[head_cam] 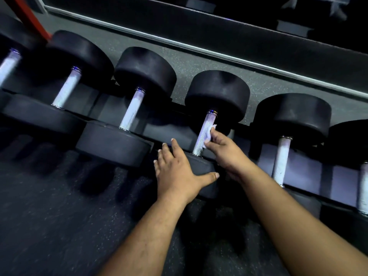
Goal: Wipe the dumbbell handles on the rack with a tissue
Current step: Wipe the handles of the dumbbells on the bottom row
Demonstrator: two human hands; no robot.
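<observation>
Several black dumbbells with silver knurled handles lie in a row on a low dark rack (298, 164). My right hand (225, 150) pinches a small white tissue (210, 132) and holds it against the right side of the middle dumbbell's handle (204, 134). My left hand (175, 172) rests flat, fingers spread, on the near black head (203, 166) of that same dumbbell, thumb along its front edge. Its far head (218, 94) is round and black.
Neighbouring dumbbell handles (132, 110) (281, 158) lie to the left and right. Speckled dark rubber floor (49, 216) spreads in front of the rack. A grey ledge (219, 52) runs behind, and a red post (29, 16) stands at the top left.
</observation>
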